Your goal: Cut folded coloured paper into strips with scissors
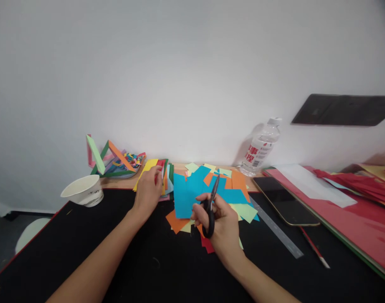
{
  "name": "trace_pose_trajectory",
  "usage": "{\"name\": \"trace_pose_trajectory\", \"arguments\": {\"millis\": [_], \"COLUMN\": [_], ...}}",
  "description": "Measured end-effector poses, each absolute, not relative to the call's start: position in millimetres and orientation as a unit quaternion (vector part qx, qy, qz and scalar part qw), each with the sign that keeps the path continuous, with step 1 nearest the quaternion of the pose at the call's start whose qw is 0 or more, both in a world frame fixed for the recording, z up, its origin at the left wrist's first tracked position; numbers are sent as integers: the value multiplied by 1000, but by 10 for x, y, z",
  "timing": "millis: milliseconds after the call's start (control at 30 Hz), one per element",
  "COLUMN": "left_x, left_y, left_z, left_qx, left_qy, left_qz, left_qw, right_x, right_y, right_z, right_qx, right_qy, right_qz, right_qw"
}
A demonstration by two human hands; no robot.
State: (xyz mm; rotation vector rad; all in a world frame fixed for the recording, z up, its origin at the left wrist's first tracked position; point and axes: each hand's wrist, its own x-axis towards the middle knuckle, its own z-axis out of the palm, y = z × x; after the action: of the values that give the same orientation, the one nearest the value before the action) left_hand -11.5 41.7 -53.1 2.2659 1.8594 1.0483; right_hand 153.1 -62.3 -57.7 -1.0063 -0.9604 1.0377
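Observation:
My right hand (222,223) is closed around a pair of black-handled scissors (209,216), whose blades point up and away from me and look closed. Behind those fingers are blue paper pieces (183,195), on top of a loose pile of cut paper in orange, pale green, yellow and red. My left hand (148,189) is at a stack of coloured paper (147,169) to the left of the pile. Its thumb and fingers are bent in at the stack's right side, against the sheets; some fingertips are hidden.
At the left stand a white paper bowl (83,189) and a tray of paper scraps (134,162) with folded paper strips (112,153). To the right are a water bottle (261,147), a ruler (277,229), a phone (285,200), a pencil (314,248) and red sheets (346,219). A wall rises behind.

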Motion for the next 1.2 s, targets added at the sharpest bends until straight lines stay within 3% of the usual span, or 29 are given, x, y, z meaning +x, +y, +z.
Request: {"name": "trace_pose_trajectory", "arguments": {"millis": [167, 400, 900, 967, 1067, 1133, 1200], "left_x": [-313, -333, -248, -237, -176, -96, 9], "left_y": [531, 550, 417, 408, 369, 311, 224], "left_z": [-554, -604, -461, -434, -385, -356, -334], "left_qx": [655, 639, 658, 654, 661, 658, 636], "left_qy": [708, 750, 725, 719, 647, 559, 476], "left_qz": [261, 164, 173, 208, 374, 503, 577], "left_qw": [-48, -46, -107, -109, -73, 24, 190], "right_x": [1531, 1528, 1556, 1565, 1587, 1603, 1618], "right_y": [-592, -595, -548, -540, -517, -493, -467], "right_z": [-576, -504, -551, -563, -586, -602, -615], "right_qx": [-442, -441, -445, -440, -437, -442, -452], "right_qy": [-399, -413, -421, -420, -407, -405, -401], "right_qz": [478, 506, 492, 487, 482, 468, 452], "right_qw": [646, 616, 619, 627, 641, 649, 656]}}
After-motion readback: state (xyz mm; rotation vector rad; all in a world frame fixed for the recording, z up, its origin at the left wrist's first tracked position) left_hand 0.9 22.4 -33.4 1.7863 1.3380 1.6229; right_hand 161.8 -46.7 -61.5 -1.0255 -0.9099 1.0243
